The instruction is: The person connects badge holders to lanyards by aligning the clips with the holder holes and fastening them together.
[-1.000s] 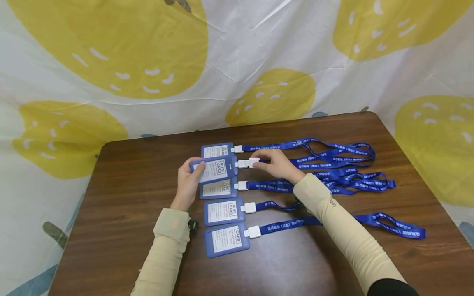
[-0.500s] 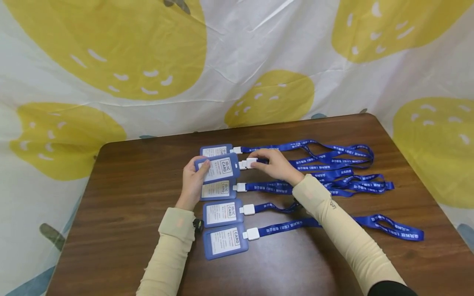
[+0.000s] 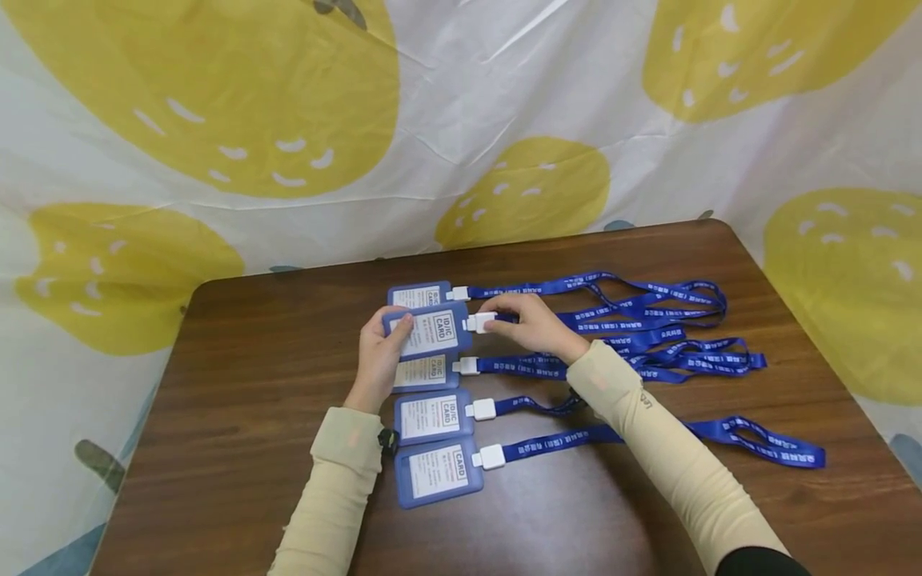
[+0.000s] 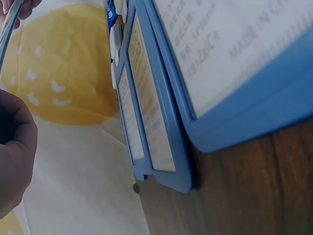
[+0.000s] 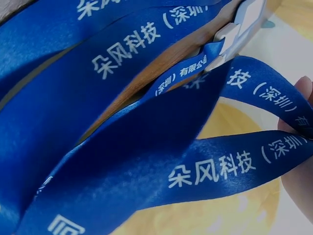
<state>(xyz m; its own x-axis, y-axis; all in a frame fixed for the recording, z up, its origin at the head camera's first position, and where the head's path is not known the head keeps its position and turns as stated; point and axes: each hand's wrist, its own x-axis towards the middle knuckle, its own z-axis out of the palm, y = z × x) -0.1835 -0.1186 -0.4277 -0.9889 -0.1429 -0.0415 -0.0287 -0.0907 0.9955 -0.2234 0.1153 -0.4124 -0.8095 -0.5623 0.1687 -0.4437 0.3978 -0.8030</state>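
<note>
In the head view my left hand [image 3: 382, 352] holds a blue ID badge holder [image 3: 430, 330], thumb on its face, above the row of badges. My right hand [image 3: 533, 324] pinches the white clip [image 3: 484, 322] at the holder's right end. A blue lanyard [image 3: 601, 320] runs from behind that hand to the right. The left wrist view shows part of the left hand [image 4: 17, 152] at the edge, with badge holders [image 4: 154, 107] lying beside it. In the right wrist view, the right hand [image 5: 298, 166] grips a printed blue strap [image 5: 220, 166]; its fingertips are partly cut off.
Other badge holders lie in a column on the brown table [image 3: 238, 416]: one behind [image 3: 418, 295], and others in front, such as the nearest badge [image 3: 439, 472]. Their lanyards [image 3: 771, 448] stretch right, some overlapping. A lemon-print cloth [image 3: 324, 224] hangs behind the table.
My left hand has moved the held badge holder to the right, toward the right hand. Less white clip shows between them. The right hand has shifted slightly left, keeping its pinch.
</note>
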